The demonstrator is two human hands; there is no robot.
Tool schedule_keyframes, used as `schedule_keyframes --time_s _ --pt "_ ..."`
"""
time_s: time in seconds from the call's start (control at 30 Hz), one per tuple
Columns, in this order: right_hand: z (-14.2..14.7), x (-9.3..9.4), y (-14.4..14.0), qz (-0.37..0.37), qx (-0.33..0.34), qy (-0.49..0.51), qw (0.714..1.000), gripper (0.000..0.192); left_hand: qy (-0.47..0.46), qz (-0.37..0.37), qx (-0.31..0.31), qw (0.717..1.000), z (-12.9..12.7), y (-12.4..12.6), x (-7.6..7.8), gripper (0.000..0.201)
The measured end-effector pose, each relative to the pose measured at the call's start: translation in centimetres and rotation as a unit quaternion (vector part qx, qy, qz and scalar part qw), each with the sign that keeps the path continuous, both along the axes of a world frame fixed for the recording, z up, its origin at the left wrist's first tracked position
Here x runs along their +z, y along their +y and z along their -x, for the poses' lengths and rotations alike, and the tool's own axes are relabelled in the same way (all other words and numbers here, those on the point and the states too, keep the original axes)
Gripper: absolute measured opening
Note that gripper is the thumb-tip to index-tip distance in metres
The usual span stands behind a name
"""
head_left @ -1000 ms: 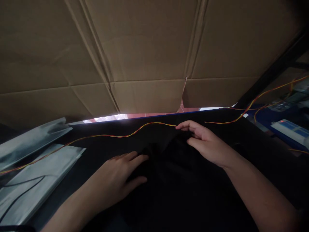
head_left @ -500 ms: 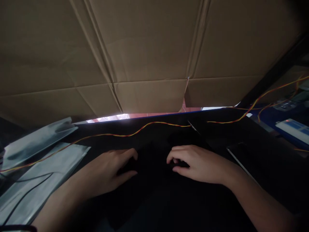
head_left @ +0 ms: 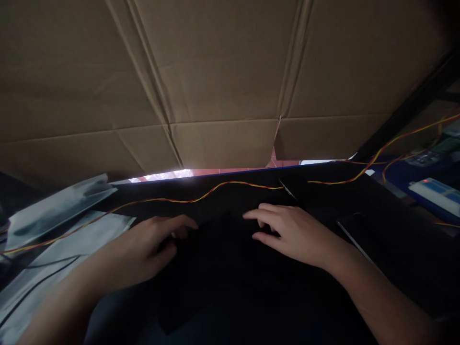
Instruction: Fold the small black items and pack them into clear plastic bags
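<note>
My left hand rests low over the dark tabletop, its index finger stretched forward and its thumb apart; no object shows in it. Across from it, my right hand points its index finger to the left, with a gap between thumb and fingers and nothing visible inside. Between and below the hands lies a very dark, flat piece, perhaps cloth, with a lower corner near my lap. Its outline is mostly lost in shadow, and I cannot tell whether the fingertips touch it.
Silvery plastic bags lie at left under a twisted red-yellow wire, which runs across the back. A dark flat slab with a pale edge lies by my right forearm. A white-blue box stands at right. Cardboard walls the back.
My left hand has drawn back to the left, away from the middle. My right hand has shifted slightly up and left, its index finger straightening.
</note>
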State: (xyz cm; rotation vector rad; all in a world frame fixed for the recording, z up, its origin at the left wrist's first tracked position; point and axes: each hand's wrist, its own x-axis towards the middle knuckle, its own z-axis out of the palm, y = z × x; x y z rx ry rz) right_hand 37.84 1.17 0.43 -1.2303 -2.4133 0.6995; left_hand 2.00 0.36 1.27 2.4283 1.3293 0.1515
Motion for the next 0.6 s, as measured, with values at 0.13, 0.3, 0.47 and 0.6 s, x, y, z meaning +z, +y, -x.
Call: schedule_keyframes --time_s 0.13,0.3,0.47,0.6 --pt "1.4 -2.3 0.7 -0.041 -0.069 0.007 0.997 0.032 0.055 -0.22 0.067 0.972 -1.1 0.4 0.3 0.037" --pt "2.6 -2.9 1.2 0.195 -0.175 0.335 0.905 0.033 0.028 -0.307 -0.011 0.951 -2.9 -0.8 0.5 0.032" --pt "2.4 -2.2 0.6 0.148 -0.003 0.247 0.958 0.01 -0.032 -0.066 -0.115 0.991 -3.7 -1.2 0.1 0.027" --pt "2.4 -2.4 0.0 -0.003 0.045 0.057 0.997 0.043 0.022 -0.146 -0.055 0.987 -3.0 0.3 -1.0 0.028"
